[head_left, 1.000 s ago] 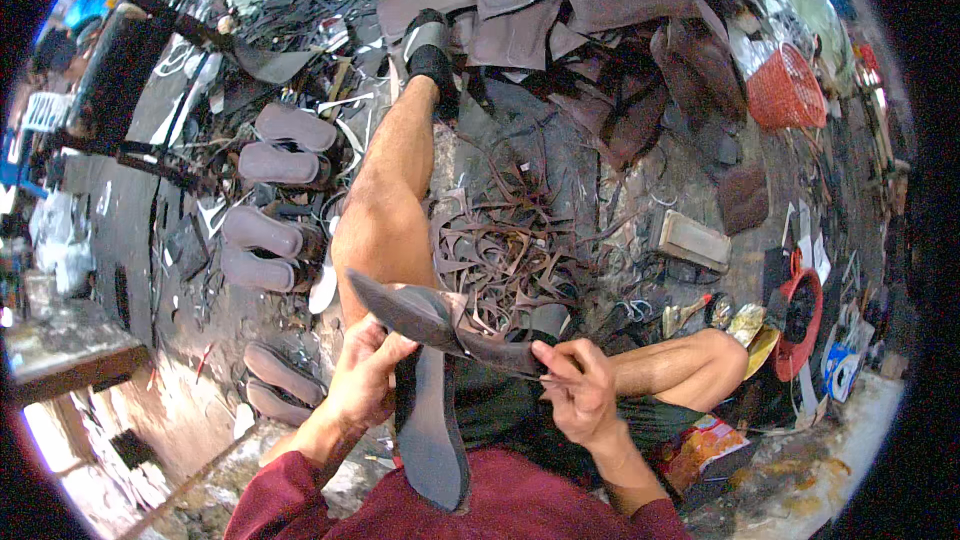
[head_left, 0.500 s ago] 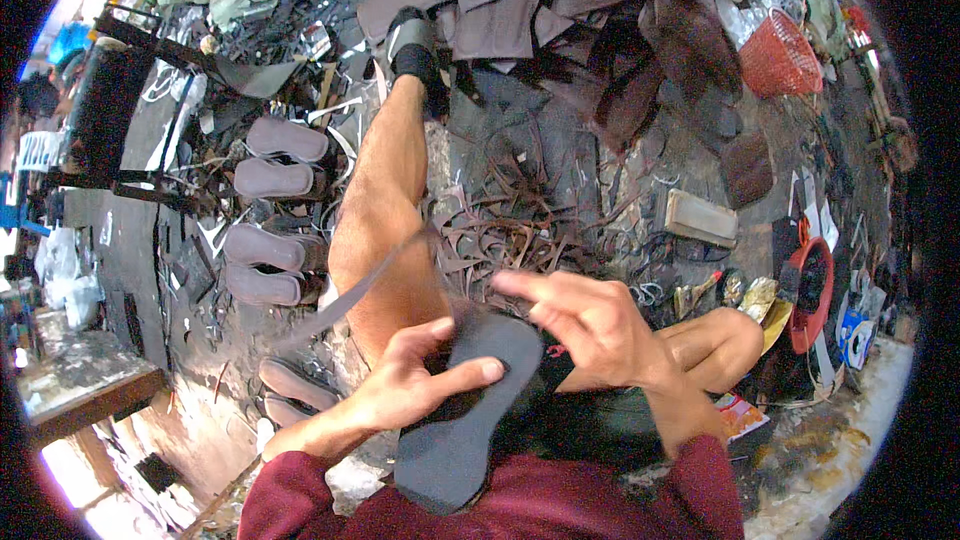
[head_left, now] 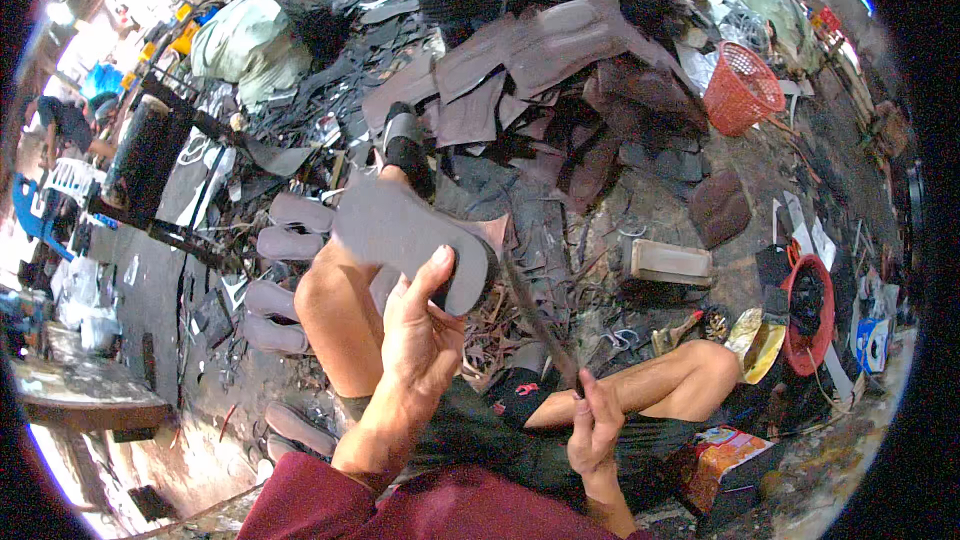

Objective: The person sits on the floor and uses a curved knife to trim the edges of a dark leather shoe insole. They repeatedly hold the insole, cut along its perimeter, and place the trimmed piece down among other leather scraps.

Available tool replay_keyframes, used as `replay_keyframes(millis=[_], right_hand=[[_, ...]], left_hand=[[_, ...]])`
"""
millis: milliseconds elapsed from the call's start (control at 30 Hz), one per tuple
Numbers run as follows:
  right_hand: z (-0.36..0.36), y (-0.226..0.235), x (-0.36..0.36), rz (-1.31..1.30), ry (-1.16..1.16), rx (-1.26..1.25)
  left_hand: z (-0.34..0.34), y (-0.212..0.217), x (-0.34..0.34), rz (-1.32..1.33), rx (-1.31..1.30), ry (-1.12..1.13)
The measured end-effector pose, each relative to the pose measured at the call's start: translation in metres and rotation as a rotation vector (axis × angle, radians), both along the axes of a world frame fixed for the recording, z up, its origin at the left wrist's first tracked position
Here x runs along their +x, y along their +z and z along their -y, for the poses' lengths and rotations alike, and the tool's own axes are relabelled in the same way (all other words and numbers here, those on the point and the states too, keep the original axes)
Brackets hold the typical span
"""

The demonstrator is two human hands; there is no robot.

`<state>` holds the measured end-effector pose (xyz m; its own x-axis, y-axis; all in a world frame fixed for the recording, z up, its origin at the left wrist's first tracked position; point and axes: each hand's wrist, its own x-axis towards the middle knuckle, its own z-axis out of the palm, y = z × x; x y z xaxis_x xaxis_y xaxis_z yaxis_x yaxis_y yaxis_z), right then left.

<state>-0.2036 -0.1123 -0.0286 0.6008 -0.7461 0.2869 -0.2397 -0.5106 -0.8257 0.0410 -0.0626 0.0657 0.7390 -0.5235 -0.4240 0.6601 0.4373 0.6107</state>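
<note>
My left hand (head_left: pixel 425 335) grips a flat grey shoe sole (head_left: pixel 400 230) by its near edge, thumb on top, raised in front of my shin. A small brownish flap (head_left: pixel 492 230) sticks out beside the sole's right side; whether it is joined to it cannot be told. Lower and to the right, my right hand (head_left: pixel 597 425) is closed round the near end of a long, narrow dark blade, seemingly a knife (head_left: pixel 535 315). Its far tip points up toward the sole, close to the flap. Contact between them cannot be made out.
Paired soles (head_left: pixel 272 315) lie left of my leg. Dark sheets (head_left: pixel 560 60) spread ahead, with offcuts (head_left: pixel 490 340) nearer my legs. A pale block (head_left: pixel 670 263), a red basket (head_left: pixel 743 90) and a red round tub (head_left: pixel 808 315) stand right. A wooden bench (head_left: pixel 95 410) juts in at left.
The sole has moved up and forward and turned in my left hand. My right hand has drawn back toward my lap, with the blade now showing. The blurred strip at left is gone from there.
</note>
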Motion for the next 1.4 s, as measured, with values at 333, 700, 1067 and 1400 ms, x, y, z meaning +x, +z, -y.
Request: replay_keyframes(millis=[333, 700, 1067, 1400], right_hand=[[-0.015, -0.013, -0.010, 0.010, -0.007, 0.041], [0.020, 0.059, 0.022, -0.260, 0.405, 0.050], [0.011, 0.006, 0.148, -0.154, 0.310, 0.149], [0.007, 0.068, 0.138, -0.017, 0.613, 0.327]], left_hand=[[0.003, -0.011, -0.018, -0.068, 0.072, -0.094], [-0.071, -0.053, -0.048, -0.031, 0.231, -0.165], [-0.076, -0.044, -0.051, 0.080, 0.295, -0.327], [-0.122, -0.021, -0.014, 0.269, 0.221, -0.363]])
